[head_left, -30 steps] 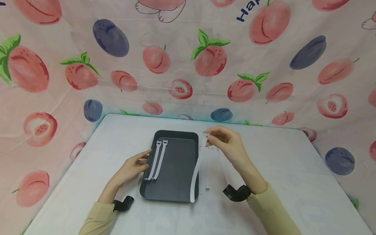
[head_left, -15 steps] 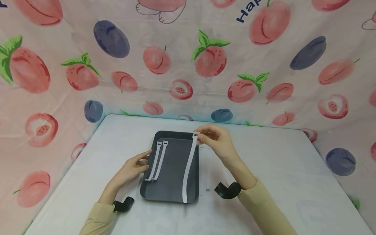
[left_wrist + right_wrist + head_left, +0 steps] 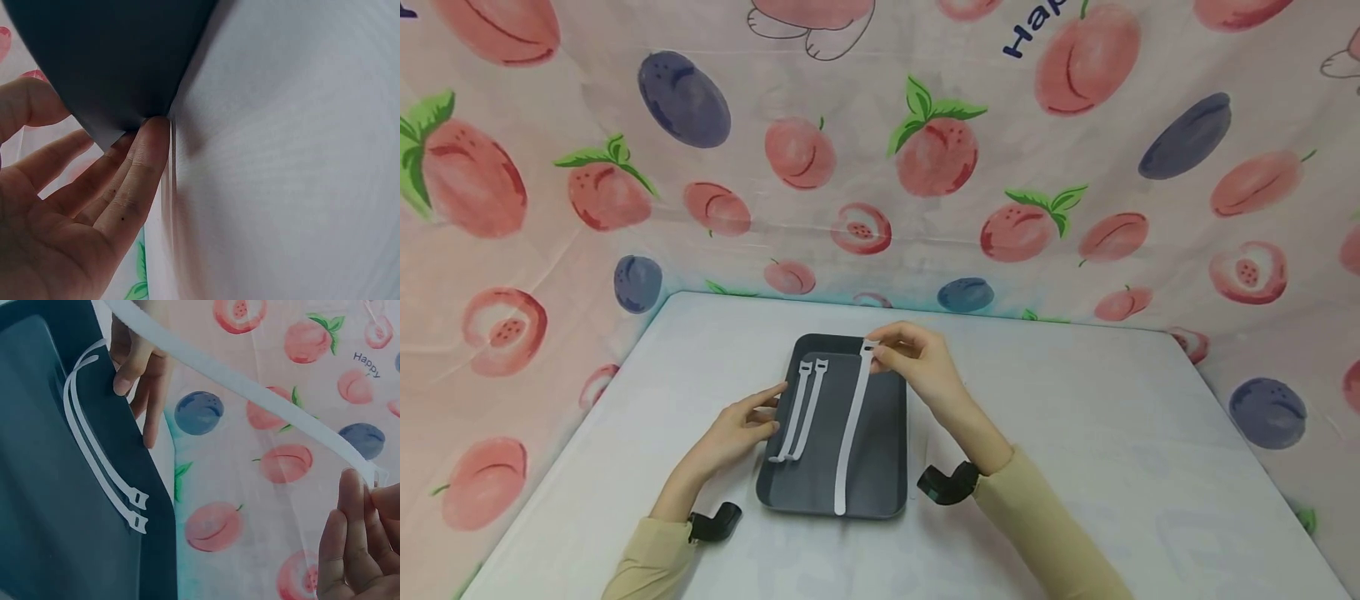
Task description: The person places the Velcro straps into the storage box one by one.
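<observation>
A dark grey rectangular tray [image 3: 880, 450] lies on the white table. My right hand [image 3: 917, 367] pinches the slotted head of a white hook-and-loop cable tie [image 3: 852, 417] between thumb and fingers. The tie hangs lengthwise over the tray's middle, its tail near the front rim. Two similar cable ties [image 3: 103, 456] lie side by side along the tray's left side, heads towards the back. My left hand [image 3: 733, 429] rests against the tray's left outer wall, with extended fingertips touching it; the left wrist view shows these fingers [image 3: 140, 162] against the dark wall.
Faint white outlines [image 3: 917, 454] show on the table [image 3: 1112, 433] just right of the tray, hard to make out against the white. A fruit-printed cloth [image 3: 865, 150] stands behind the table. Each wrist wears a black camera [image 3: 951, 483].
My right hand has carried the cable tie leftward from the tray's right edge to over its middle. The left hand and the two lying ties have stayed put.
</observation>
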Action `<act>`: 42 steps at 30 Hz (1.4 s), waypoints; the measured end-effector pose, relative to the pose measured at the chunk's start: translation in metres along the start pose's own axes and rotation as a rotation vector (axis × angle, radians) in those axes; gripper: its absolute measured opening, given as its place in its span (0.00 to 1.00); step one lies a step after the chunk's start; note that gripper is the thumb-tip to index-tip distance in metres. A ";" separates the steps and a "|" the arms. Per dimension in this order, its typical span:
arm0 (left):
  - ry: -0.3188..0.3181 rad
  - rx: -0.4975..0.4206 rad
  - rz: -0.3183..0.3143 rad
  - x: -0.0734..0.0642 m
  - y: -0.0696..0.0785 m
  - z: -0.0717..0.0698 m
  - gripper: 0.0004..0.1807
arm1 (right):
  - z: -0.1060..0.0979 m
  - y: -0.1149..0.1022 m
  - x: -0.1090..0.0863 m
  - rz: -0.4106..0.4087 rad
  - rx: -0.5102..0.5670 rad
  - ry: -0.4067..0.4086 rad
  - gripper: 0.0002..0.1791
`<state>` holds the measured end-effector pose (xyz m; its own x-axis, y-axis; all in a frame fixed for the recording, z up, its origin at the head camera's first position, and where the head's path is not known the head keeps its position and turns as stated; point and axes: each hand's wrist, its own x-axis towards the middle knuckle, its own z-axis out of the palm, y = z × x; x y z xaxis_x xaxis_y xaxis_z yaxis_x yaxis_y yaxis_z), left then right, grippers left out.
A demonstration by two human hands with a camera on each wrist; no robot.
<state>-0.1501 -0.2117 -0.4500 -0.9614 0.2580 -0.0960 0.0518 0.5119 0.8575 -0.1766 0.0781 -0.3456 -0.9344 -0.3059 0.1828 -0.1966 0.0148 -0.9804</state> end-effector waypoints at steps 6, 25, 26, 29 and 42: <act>0.001 0.007 0.002 0.000 -0.001 0.000 0.33 | 0.007 0.009 0.006 0.023 0.014 0.019 0.13; 0.003 0.002 0.003 0.000 -0.003 0.001 0.33 | 0.025 0.035 0.027 0.146 0.033 0.056 0.12; 0.002 0.002 0.003 0.000 -0.003 0.001 0.33 | 0.025 0.036 0.028 0.153 0.030 0.058 0.12; 0.000 0.002 -0.002 0.000 -0.003 0.001 0.33 | 0.027 0.040 0.031 0.177 0.019 0.061 0.12; 0.001 0.007 0.002 0.001 -0.002 0.001 0.33 | 0.032 0.058 0.045 0.282 -0.011 0.035 0.12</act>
<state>-0.1507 -0.2123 -0.4525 -0.9616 0.2581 -0.0936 0.0556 0.5171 0.8541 -0.2202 0.0344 -0.3969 -0.9622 -0.2555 -0.0940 0.0691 0.1048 -0.9921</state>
